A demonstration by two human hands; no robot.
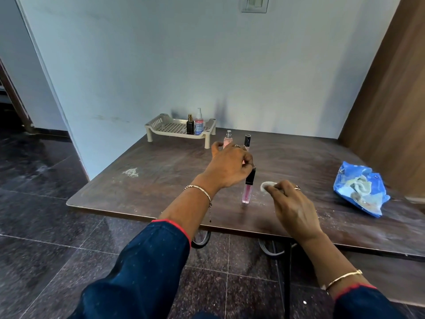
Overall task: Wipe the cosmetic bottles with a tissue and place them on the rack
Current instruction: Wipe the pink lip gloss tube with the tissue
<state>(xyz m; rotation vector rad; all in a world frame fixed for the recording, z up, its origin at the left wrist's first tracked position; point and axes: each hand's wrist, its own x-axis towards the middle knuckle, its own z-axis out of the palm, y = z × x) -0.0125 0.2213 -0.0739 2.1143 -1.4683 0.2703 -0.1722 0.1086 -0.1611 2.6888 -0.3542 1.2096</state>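
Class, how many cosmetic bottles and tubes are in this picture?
5. On the rack: a black bottle and a clear spray bottle. Beyond the left hand: a pink spray bottle and a black-capped tube. The left hand holds a pink gloss tube.

On my feed: pink gloss tube (247, 192) with black cap, dead centre; white tissue (265, 186) at its 3 o'clock; cream grid-patterned rack (158, 125) at 11; blue packet (354, 180) at 3; navy red-trimmed sleeve (142, 261) at 7.
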